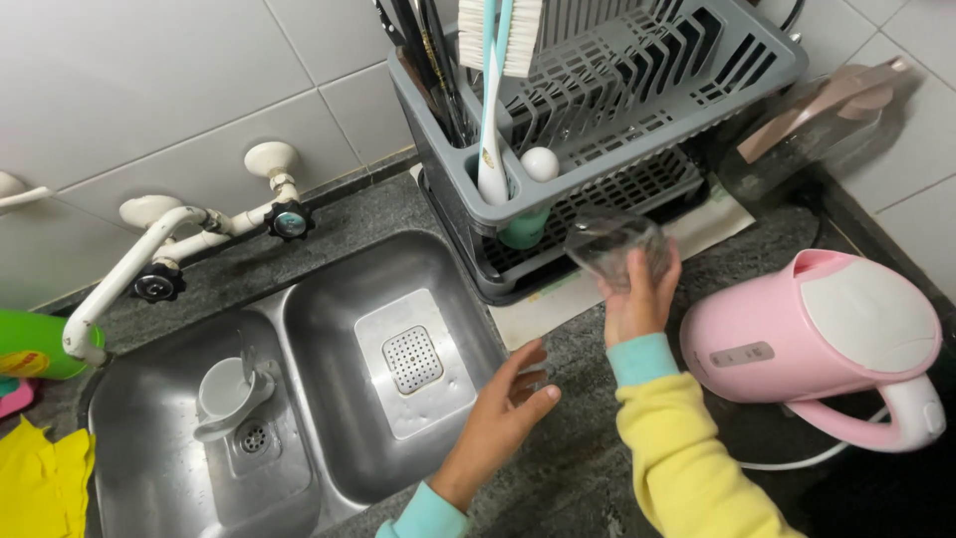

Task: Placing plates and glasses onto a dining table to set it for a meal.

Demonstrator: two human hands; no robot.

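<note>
Two hands work at the near edge of a dark speckled stone tabletop [578, 468] beside a double steel sink [329, 329]. The right hand [637, 299] holds a clear drinking glass [609, 244] raised just in front of the lower tier of a grey plastic dish rack [637, 90], its fingers clamped round the glass from below. The left hand [503, 413] hovers over the tabletop at the sink's right rim, fingers apart and holding nothing.

Open room is narrow: the glass sits between the rack's front edge and a pink electric kettle [812, 334] with a white lid, which stands just to the right of the right hand. The rack's cutlery holder carries a white brush [493, 90] with a teal-striped handle and some dark utensils (too crowded to tell apart). A pale mat [558, 299] lies under the rack, its edge showing toward the sink.

In the left basin a white cup [224, 394] lies by the drain; the right basin holds a square perforated strainer plate [413, 359]. A white wall tap [169, 249] with black knobs reaches over the left basin. At the far left edge stand a green bottle [30, 344] with a yellow label and a yellow cloth [40, 478]. Pale grey tiles cover the wall behind.
</note>
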